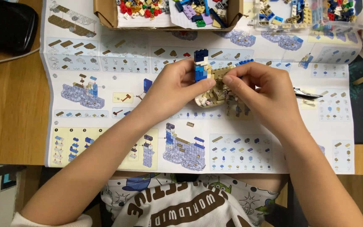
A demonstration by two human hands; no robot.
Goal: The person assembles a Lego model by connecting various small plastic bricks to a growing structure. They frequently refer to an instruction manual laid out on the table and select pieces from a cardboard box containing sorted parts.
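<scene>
While both of your hands meet over the middle of the instruction sheet (198, 126), the small brick model (210, 86) sits squeezed between them, raised a little off the paper as far as the view lets you judge. Your left hand (174, 90) comes in from the left and closes its fingers on the blue tower (201, 65), the tall part that stands upright at the model's left end, with the thumb pressed to the near face. Your right hand (261, 94) comes in from the right, and its fingers (228, 80) are pinched shut on the tan section (220, 73) just beside that tower; whether a loose tan piece is between thumb and forefinger, or only the wall itself, is hard to tell, since the fingertips cover it.

What matters is this: the model's long axis runs left to right, tower at your left, low tan and pale base stretching toward your right palm. The spot being worked lies directly at your right fingertips, touching them, while your left hand only steadies. Your right hand is therefore the nearer one to the tan section, and the left is nearer to the tower.

Beyond your hands, at the far edge of the table (9, 105), a cardboard box (106, 14) holds sorted loose bricks, and a clear plastic tray (274, 25) with more bricks stands to its right. A dark slim tool (307, 94) lies on the sheet just past your right hand.
</scene>
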